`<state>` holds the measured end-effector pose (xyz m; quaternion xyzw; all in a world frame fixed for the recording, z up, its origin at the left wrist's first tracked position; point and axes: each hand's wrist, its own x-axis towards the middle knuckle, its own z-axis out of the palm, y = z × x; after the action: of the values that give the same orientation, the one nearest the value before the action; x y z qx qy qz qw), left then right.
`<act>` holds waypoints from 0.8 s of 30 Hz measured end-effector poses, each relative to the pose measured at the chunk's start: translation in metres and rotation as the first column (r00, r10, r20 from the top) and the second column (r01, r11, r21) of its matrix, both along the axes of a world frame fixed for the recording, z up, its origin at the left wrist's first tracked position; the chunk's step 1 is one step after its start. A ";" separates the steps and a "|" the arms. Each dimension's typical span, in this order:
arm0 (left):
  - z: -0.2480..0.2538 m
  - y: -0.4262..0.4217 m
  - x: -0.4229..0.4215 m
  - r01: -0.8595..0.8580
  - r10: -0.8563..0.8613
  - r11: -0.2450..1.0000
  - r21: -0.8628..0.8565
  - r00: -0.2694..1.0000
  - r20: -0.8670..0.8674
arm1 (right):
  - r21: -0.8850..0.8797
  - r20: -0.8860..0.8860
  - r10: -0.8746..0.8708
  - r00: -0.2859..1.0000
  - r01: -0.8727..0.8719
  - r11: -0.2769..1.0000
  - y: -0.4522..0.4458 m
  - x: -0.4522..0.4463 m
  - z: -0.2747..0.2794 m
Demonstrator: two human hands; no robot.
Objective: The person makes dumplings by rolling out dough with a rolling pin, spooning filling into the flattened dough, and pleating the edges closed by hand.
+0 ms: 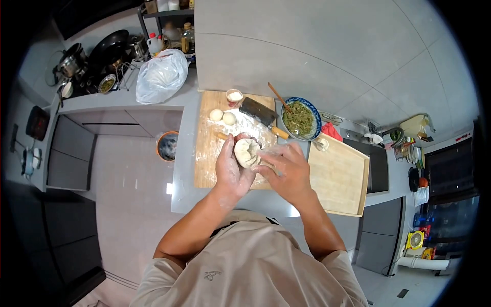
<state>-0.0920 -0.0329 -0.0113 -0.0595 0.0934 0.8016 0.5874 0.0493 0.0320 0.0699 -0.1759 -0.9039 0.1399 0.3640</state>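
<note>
A round bun of white dough (246,153), its rim partly gathered into folds, rests in my left hand (231,166), whose fingers curl around it from below. On the bun's right edge, the fingers of my right hand (289,168) pinch the dough. Flour dusts both hands. Beneath them lies a floured wooden board (204,171) with two dough balls (223,116) and a cleaver (257,111). A wooden handle, perhaps of a rolling pin (220,135), shows beside my left fingers; the rest of it is hidden.
Behind the board stands a blue-rimmed bowl (319,121) of chopped green filling with chopsticks (276,94) in it. A small cup of flour (234,95) sits at the back. To the right, a wooden tray (340,179) carries one bun (320,145). A plastic bag (162,75) lies left.
</note>
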 end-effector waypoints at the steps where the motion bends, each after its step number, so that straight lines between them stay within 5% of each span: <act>1: 0.001 0.000 0.000 0.031 -0.031 0.999 -0.024 1.000 0.004 | -0.023 0.039 0.049 0.998 -0.048 0.999 0.004 0.001 0.001; 17: 0.011 0.004 0.010 0.025 -0.028 0.994 -0.109 0.999 -0.023 | 0.135 0.057 0.106 0.993 -0.113 0.984 0.011 -0.004 -0.013; 24: 0.011 0.004 0.013 -0.022 0.018 0.997 -0.071 0.998 -0.054 | 0.129 -0.042 -0.021 0.999 0.026 0.991 -0.002 -0.003 -0.007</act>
<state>-0.0794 -0.0290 -0.0007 -0.0602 0.1371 0.8049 0.5743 0.0460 0.0297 0.0628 -0.1598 -0.9013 0.0803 0.3946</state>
